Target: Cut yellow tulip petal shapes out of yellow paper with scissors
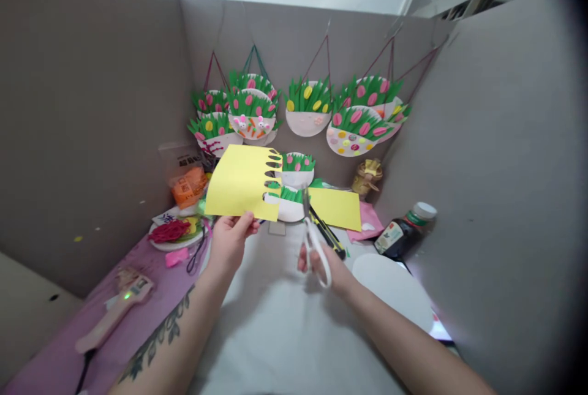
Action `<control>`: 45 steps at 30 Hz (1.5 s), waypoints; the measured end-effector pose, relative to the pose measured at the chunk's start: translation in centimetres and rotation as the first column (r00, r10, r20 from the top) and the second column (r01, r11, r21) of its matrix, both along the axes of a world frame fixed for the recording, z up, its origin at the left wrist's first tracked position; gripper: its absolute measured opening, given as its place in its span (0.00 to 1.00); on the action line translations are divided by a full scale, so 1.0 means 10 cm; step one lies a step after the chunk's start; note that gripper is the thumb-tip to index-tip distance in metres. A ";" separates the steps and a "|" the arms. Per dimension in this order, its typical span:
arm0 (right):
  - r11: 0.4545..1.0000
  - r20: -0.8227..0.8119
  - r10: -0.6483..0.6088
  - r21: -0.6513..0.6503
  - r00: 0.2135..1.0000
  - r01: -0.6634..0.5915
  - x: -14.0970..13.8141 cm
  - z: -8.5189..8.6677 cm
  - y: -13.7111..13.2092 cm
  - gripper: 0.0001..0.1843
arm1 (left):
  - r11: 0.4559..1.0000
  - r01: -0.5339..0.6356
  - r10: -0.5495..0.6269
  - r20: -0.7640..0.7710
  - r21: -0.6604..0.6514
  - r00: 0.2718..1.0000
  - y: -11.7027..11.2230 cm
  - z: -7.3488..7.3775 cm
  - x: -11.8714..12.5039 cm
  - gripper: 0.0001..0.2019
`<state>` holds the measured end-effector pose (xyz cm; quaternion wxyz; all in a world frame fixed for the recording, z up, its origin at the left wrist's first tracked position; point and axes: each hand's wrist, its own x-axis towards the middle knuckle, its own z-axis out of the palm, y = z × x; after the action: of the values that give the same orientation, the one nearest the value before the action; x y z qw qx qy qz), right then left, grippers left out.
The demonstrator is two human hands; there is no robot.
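Observation:
My left hand (233,239) pinches the bottom edge of a sheet of yellow paper (239,180), holding it up above the table. Several oval holes run down the sheet's right side, close to its edge. To the right of the sheet, my right hand (324,263) grips white-handled scissors (315,242), blades pointing up and away; motion blurs them slightly. The scissors are apart from the paper. Behind them lie a second yellow sheet (337,208) and a black and yellow utility knife (327,233). Paper-plate baskets with green paper grass (290,204) stand beyond the held sheet.
Decorated plate baskets (307,122) hang on the grey back wall. A glue gun (114,312) and a plate with pink yarn (158,245) lie at left. At right are a dark bottle with white lid (402,233), a white paper disc (390,288) and a wrapped jar (366,177).

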<state>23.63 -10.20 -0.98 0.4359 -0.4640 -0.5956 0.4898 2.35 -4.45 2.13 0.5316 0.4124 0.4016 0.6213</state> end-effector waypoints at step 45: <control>0.963 0.025 0.208 -0.182 0.978 -0.200 -0.15 -0.21 -0.18 0.31 | 0.996 -0.092 0.091 -0.060 -0.017 0.994 -0.15 -0.11 0.09 0.16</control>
<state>22.17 -11.98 -3.06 0.3264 -0.4480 -0.6034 0.5733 3.29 -5.98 0.98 0.4946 0.4066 0.4419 0.6284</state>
